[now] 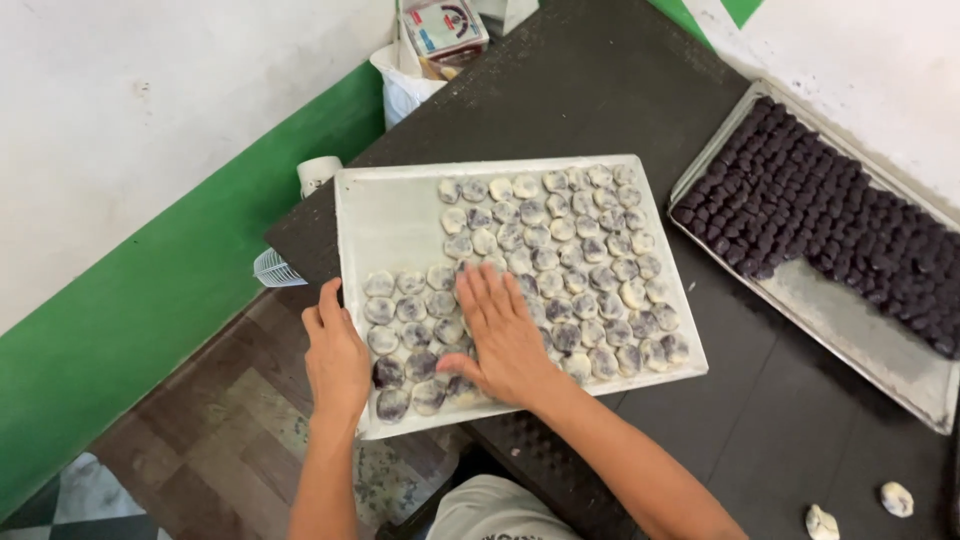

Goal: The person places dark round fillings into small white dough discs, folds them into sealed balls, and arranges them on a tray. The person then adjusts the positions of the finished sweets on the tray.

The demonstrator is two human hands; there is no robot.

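A pale metal tray (385, 215) lies on a dark table (600, 80), holding several flattened floury dough discs with purple filling (580, 250). My right hand (500, 335) lies flat, fingers spread, pressing on the discs near the tray's front middle. My left hand (335, 360) grips the tray's left edge, thumb on the rim, next to the front-left discs (392, 372). The tray's front-left corner juts past the table edge.
A second tray (850, 325) at the right holds several dark purple balls (820, 210). Two dough pieces (860, 510) lie on the table at bottom right. A carton (445, 35) and white bag stand at the table's far end. A green and white wall is at left, wooden floor below.
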